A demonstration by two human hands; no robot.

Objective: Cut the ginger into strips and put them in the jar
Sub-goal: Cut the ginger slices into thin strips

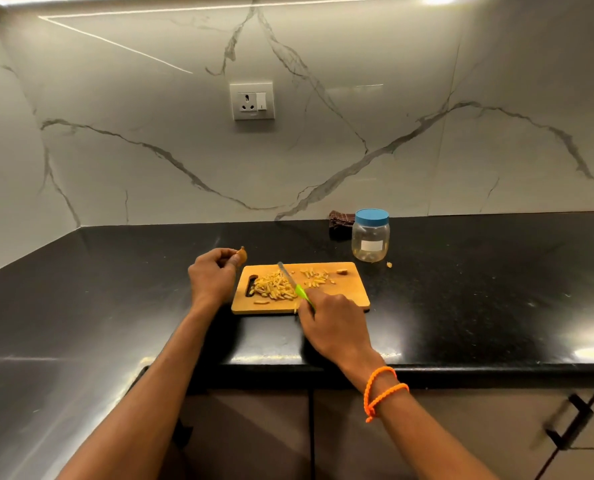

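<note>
A wooden cutting board (351, 292) lies on the black counter. On it sit a pile of ginger strips (271, 287), a smaller scatter of strips (318, 277) and a small ginger end piece (341, 271). My right hand (333, 323) grips the green handle of a knife (290, 278), whose blade lies across the pile. My left hand (214, 275) hovers just left of the board and pinches a ginger piece (241, 253). A clear plastic jar (371, 239) with a blue lid on stands behind the board's right corner.
A dark folded cloth (339, 221) lies against the marble wall left of the jar. A tiny ginger scrap (389, 264) sits on the counter beside the jar. The counter's front edge (461, 368) runs just below my right wrist, with cabinet doors and a black handle (571, 424) underneath.
</note>
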